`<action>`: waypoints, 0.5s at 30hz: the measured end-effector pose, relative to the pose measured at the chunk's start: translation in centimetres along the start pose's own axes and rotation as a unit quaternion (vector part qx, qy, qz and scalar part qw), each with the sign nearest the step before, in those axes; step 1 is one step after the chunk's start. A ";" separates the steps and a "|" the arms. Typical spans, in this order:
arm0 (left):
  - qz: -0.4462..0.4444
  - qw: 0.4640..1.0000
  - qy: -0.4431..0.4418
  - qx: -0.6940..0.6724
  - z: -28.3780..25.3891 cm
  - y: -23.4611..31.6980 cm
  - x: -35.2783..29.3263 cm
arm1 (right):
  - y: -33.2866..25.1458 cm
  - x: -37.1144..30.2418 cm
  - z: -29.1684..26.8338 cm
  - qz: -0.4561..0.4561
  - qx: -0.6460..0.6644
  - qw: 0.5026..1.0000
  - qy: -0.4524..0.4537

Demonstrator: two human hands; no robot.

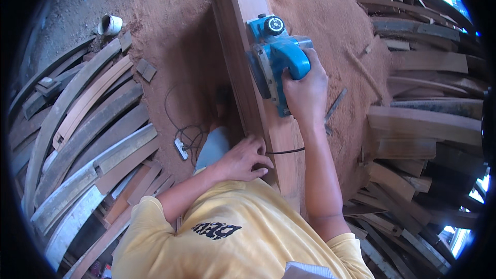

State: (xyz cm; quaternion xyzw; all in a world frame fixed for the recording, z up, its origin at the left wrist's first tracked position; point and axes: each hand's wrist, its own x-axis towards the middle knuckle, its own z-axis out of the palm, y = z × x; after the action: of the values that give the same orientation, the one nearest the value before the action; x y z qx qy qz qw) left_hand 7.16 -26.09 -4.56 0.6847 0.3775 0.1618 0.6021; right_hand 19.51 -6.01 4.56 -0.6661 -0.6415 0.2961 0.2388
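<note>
A wooden beam point(256, 103) runs lengthwise in front of me, from the far edge down to my waist. On its upper face sits a blue electric planer point(274, 62) with a black round knob at its far end. My right hand point(308, 90) is closed around the planer's rear handle. My left hand point(247, 159) rests by the beam's left edge near my waist, its fingers loosely bent and apart, holding nothing that I can see. Beside its fingertips a black cord point(287, 152) crosses the beam toward my right forearm.
Piles of wood pieces, many curved, stand at left point(103, 119) and right point(429, 119). Sawdust point(330, 36) covers the ground around the beam. A white pot point(110, 25) lies at the far left. A power strip point(181, 149) with coiled cable lies left of my leg.
</note>
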 end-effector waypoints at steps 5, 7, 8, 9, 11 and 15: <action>0.028 0.996 -0.085 -0.028 -2.4 -0.7 3.0 | -2.8 8.2 2.9 -0.012 -0.011 1.000 0.008; 0.041 0.994 -0.091 -0.036 -1.7 -2.4 3.4 | -4.2 11.7 4.3 -0.020 -0.032 0.999 0.013; 0.053 0.993 -0.102 0.016 -1.7 -3.1 3.5 | -5.2 13.3 4.9 -0.025 -0.029 0.999 0.015; 0.026 0.983 -0.174 0.051 -1.9 -3.8 3.7 | -6.2 15.0 5.5 -0.030 -0.025 0.999 0.015; 0.019 0.978 -0.205 0.019 -1.2 -4.8 3.8 | -7.7 18.5 6.8 -0.046 -0.016 0.999 0.016; 0.066 0.976 -0.209 0.004 -1.0 -6.4 4.5 | -10.1 25.3 9.3 -0.077 -0.034 0.996 0.023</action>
State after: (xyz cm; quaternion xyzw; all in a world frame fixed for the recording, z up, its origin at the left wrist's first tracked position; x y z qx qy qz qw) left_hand 7.39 -22.27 -11.43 0.7294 0.1980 0.0523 0.6527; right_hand 5.78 19.21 2.78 -0.6289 -0.6950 0.2393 0.2534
